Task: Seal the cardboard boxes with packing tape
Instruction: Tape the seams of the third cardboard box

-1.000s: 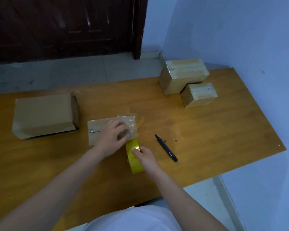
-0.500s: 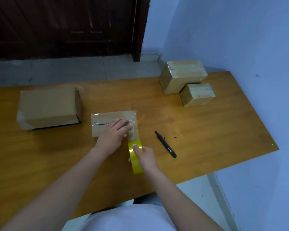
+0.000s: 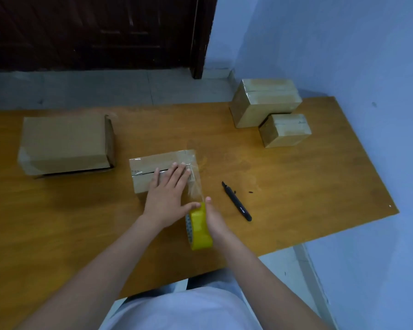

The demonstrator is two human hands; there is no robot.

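A small flat cardboard box (image 3: 148,166) lies in the middle of the wooden table (image 3: 296,186). My left hand (image 3: 167,194) presses flat on its top with straight fingers spread toward the right end. My right hand (image 3: 212,217) grips a yellow roll of packing tape (image 3: 199,231) just in front of the box. A clear strip of tape (image 3: 196,184) runs from the roll up over the box's right end.
A larger cardboard box (image 3: 65,144) sits at the left with one flap ajar. Two taped boxes, one big (image 3: 265,101) and one small (image 3: 285,131), stand at the far right near the wall. A black utility knife (image 3: 236,201) lies right of the hands.
My left hand has flattened out on the box top. My right hand has drawn the roll toward me, lengthening the strip of tape.
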